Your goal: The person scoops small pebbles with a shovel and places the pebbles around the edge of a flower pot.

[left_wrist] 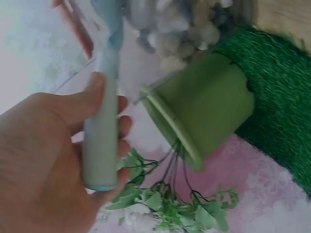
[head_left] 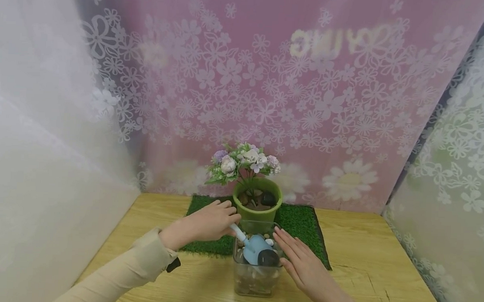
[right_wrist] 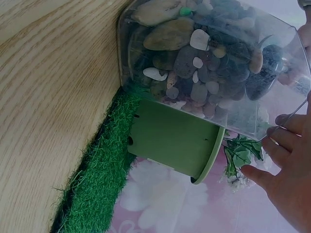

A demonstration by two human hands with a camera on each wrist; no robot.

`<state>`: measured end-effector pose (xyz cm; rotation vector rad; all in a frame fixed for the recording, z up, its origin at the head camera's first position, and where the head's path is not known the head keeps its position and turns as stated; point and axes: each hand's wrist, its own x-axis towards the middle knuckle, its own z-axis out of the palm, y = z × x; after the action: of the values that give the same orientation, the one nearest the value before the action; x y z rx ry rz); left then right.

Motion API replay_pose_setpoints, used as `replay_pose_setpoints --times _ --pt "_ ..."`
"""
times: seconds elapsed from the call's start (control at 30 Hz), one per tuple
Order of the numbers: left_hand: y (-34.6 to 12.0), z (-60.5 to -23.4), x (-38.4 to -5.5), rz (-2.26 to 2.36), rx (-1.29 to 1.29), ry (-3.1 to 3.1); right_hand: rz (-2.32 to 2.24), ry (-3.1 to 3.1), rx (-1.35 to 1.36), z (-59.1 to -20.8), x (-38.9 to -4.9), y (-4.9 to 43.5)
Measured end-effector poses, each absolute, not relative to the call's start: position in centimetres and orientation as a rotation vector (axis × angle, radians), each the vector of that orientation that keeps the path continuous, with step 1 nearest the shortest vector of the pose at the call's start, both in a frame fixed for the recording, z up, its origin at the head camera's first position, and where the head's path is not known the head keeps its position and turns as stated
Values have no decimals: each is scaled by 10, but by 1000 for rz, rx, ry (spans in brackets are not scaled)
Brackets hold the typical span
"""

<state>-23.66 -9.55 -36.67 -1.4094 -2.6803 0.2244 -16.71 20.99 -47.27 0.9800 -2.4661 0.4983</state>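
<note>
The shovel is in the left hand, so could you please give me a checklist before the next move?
1. Left hand holding the shovel by its handle: ok.
2. Right hand touching the box at its rim: ok.
3. Dark stone secure on the shovel: cannot tell; it overlaps the front end.
4. Shovel clear of the box: not ok; its front end is inside.
5. Pot upright: ok.

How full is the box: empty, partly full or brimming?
Partly full: in the right wrist view, stones pile inside the box, leaving clear wall below its rim.
</note>
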Motion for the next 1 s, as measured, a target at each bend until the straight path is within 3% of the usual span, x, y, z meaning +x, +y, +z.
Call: replay_pose_setpoints --times 1.0 --pt "-102 -399 -225 -60 -1199 -2614 542 -2484 970 -474 -167 210"
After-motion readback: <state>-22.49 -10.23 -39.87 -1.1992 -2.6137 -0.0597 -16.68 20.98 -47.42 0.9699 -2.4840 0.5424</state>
